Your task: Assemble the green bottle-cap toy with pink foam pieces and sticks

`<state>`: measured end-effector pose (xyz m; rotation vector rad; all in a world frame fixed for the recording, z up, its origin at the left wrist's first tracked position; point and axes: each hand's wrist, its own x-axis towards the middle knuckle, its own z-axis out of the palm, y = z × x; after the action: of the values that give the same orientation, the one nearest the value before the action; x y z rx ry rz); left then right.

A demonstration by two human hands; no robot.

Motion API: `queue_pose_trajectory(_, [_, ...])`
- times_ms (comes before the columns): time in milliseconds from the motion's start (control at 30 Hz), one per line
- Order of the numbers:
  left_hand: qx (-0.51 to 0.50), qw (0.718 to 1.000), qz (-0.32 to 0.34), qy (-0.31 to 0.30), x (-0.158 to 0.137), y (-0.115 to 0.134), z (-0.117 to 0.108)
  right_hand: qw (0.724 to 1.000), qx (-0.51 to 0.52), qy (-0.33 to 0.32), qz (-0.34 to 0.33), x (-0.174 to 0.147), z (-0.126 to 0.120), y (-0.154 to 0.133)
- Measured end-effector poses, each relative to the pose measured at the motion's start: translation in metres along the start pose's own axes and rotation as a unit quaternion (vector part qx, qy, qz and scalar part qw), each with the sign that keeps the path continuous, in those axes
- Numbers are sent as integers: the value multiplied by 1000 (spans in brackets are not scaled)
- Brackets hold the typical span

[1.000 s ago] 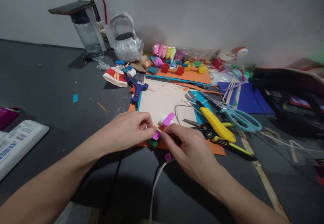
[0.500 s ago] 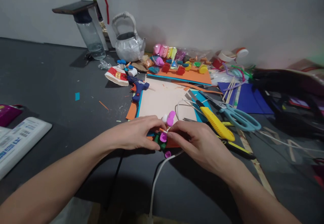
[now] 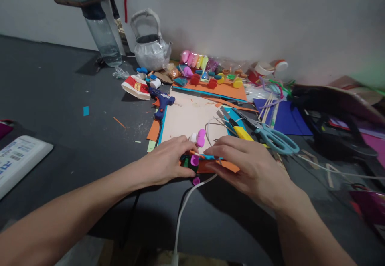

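My left hand (image 3: 171,156) is closed around a small craft model with a dark green body (image 3: 189,163). Magenta clay pieces (image 3: 201,137) stick out of it, together with a white piece (image 3: 193,137). A thin orange and white stick (image 3: 196,154) crosses its top by my left fingertips. Beside it on the right, my right hand (image 3: 240,162) has its thumb and fingers apart, and nothing shows between them. Orange and blue sheets (image 3: 228,166) lie under that hand, which covers part of a yellow utility knife (image 3: 243,132).
A blue glue gun (image 3: 164,105) lies on the left of a pale sheet (image 3: 188,117). Blue-handled scissors (image 3: 278,138) are at right. Behind stand clay wheels on an orange board (image 3: 222,89), a silver kettle (image 3: 150,53) and a water bottle (image 3: 104,39). A white cable (image 3: 184,206) runs in front.
My right hand has come off the orange and white stick and shifted right, its fingers spreading. My left hand keeps hold of the model. The view has turned slightly.
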<state>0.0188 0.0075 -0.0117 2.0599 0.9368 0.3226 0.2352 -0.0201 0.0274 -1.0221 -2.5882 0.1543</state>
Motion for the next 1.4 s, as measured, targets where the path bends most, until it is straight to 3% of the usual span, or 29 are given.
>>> queue_pose_trajectory(133, [-14,1000,12,8,1,-4,2,998,-39,-31,-40,2,4,-5])
queue_pose_trajectory(400, [-4,1000,5,9,1,-3,1,992,-100,-59,-59,8,15,-7])
queue_pose_trajectory(967, [16,999,23,16,1,-6,5,990,-103,-49,-84,9,22,-3])
queue_pose_trajectory(1100, [11,1000,21,10,0,-5,3,995,-51,-51,-72,9,18,-2])
queue_pose_trajectory(1200, [9,1000,8,5,-2,-2,1,998,19,-13,-54,6,7,0])
queue_pose_trajectory(1400, [5,1000,-6,10,1,1,1,986,47,151,59,-2,-2,11])
